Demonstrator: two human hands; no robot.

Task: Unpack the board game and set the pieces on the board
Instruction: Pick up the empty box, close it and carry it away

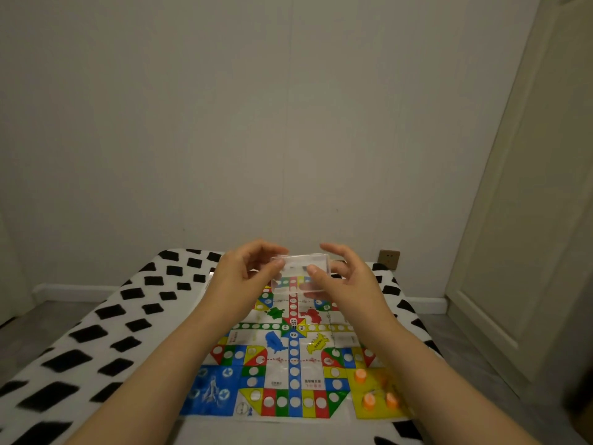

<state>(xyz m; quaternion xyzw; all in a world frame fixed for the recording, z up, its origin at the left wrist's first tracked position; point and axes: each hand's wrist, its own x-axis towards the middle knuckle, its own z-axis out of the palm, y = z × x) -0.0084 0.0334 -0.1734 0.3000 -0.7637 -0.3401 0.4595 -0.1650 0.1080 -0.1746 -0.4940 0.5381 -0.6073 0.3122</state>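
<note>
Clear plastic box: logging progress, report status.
Both hands, left hand and right hand, hold the clear plastic box above the game board. Three orange pieces placed. Nothing obstructing.

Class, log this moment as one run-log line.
both hands hold clear box | above board | three orange pieces on yellow corner

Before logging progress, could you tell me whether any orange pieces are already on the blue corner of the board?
No, the three orange cylindrical pieces stand on the yellow corner.
</note>
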